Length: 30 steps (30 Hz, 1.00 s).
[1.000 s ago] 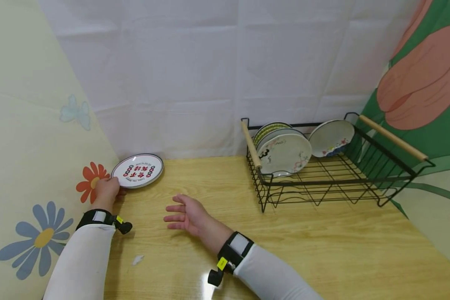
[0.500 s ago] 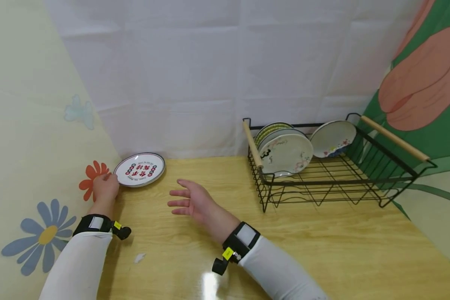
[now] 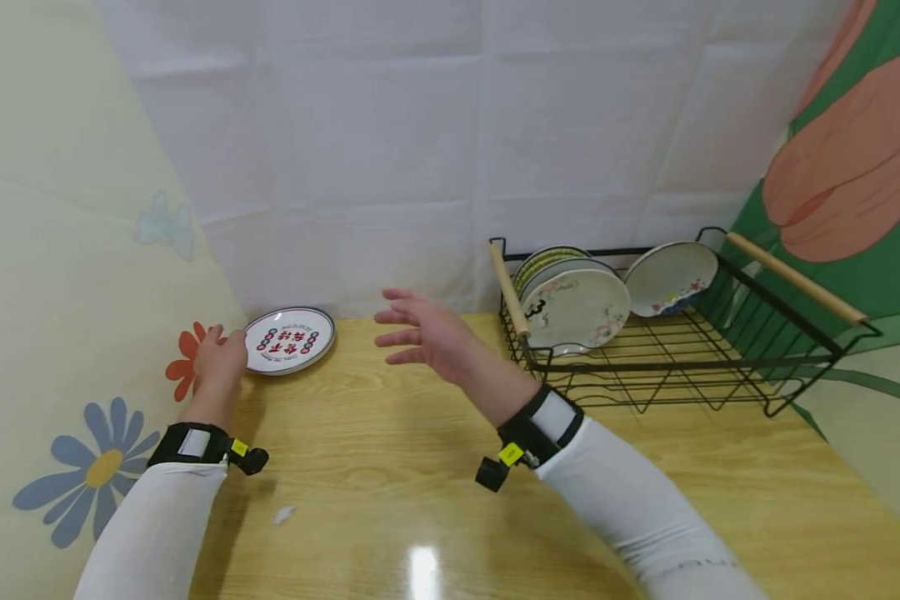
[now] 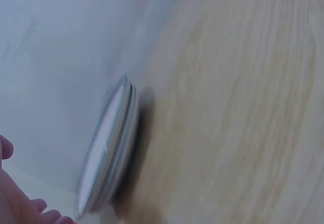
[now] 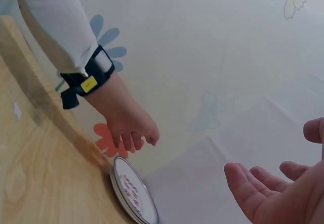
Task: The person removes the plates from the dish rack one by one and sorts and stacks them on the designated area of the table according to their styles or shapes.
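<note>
A small stack of plates point(image 3: 288, 340) lies on the table at the back left; the top one is white with a dark rim and red lettering. In the left wrist view the stacked plates point(image 4: 109, 150) show edge-on. My left hand point(image 3: 221, 362) hovers at the stack's left edge, thumb and fingers apart, holding nothing. From the right wrist view the left hand point(image 5: 132, 125) hangs above the plates point(image 5: 132, 191), fingers pointing down. My right hand point(image 3: 438, 337) is raised over the middle of the table, fingers spread and relaxed, with nothing in it.
On the right stands a black wire dish rack point(image 3: 660, 367) with wooden handles. Several plates point(image 3: 576, 308) lean upright at its left, and a bowl-like dish point(image 3: 671, 279) tilts at the back. A white scrap point(image 3: 284, 515) lies near the front left. White cloth point(image 3: 367, 167) hangs behind.
My left hand has let go of the plate rim and lifted slightly. My right hand has moved right and up, toward the rack. The plates stay in place.
</note>
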Available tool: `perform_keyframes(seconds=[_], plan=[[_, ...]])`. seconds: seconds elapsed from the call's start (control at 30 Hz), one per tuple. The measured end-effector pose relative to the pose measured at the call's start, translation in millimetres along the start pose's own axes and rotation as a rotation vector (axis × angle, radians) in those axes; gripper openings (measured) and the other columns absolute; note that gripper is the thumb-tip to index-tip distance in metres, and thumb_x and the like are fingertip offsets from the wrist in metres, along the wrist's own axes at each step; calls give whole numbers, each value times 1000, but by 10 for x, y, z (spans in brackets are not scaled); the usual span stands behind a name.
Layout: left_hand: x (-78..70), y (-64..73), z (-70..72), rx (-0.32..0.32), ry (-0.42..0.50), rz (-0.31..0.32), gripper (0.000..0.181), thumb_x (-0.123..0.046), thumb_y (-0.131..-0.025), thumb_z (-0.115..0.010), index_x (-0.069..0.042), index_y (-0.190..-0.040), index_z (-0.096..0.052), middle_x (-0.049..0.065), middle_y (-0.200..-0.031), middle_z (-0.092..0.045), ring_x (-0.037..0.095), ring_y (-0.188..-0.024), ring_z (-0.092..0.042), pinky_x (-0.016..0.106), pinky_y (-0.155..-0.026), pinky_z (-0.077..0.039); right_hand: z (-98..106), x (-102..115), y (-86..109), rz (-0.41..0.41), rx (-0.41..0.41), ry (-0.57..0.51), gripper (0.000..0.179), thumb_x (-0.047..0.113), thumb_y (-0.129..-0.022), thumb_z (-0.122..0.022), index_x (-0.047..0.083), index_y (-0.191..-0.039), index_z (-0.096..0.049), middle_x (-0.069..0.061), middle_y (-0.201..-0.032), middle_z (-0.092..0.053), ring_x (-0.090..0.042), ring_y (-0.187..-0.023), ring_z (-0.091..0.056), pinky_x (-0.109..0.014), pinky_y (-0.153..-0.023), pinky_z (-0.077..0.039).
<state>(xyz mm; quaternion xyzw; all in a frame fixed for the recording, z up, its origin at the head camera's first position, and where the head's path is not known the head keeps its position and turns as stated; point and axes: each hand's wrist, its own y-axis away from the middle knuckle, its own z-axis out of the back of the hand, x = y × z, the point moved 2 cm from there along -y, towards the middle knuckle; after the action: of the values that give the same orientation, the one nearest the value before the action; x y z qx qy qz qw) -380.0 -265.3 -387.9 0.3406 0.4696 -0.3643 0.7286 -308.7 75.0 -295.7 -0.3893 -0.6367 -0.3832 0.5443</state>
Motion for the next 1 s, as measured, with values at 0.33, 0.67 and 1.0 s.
perform_keyframes(seconds=[0.33,0.67,1.0], plan=[[-475,477,-299,198,193,-125,63,-36,-107,-38,-22,-166,-20,5,-173,-21,25,-158,-25,43,-128,-27,636,705,234,128,-35,326,41,32,-110,-46,19,-148,-54,-10,-145,-60,-27,-134,-56,-51,-115,-45],[-587,1028,-768,485,431,-107,60,-26,-109,-38,-19,-165,-21,11,-168,-33,28,-151,-40,37,-111,-43,1400,1096,329,121,-163,750,46,36,-108,-51,18,-150,-54,-8,-163,-41,-31,-151,-37,-56,-122,-34],[-483,1581,-1233,733,548,-86,58,-30,-110,-35,-13,-164,-22,18,-165,-36,35,-149,-42,53,-121,-37,2184,1183,429,105,-299,1091,56,40,-106,-51,7,-152,-49,-25,-157,-45,-46,-143,-42,-65,-113,-38]])
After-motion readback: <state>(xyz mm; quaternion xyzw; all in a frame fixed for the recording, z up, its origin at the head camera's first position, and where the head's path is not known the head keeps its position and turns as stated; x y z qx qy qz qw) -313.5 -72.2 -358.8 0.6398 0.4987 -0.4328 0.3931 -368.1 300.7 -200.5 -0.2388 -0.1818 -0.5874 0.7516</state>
